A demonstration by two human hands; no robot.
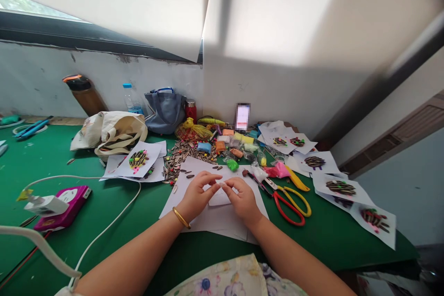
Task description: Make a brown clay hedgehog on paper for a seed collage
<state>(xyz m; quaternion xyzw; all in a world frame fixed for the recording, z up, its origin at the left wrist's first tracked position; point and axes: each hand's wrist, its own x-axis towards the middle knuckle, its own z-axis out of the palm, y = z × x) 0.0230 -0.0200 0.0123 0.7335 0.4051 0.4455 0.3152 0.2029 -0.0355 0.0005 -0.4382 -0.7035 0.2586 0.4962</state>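
Small white piece (pixel 221 185) in narrow pinch of left hand (pixel 199 195) and right hand (pixel 243 198), over paper (pixel 196 165), green table (pixel 149 201), pale wall (pixel 38 78)

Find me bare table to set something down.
Bare green tabletop shows between the white cable and white paper, and between the scissors and right-hand seed pictures. Beyond the paper, seeds and colourful packets crowd it.
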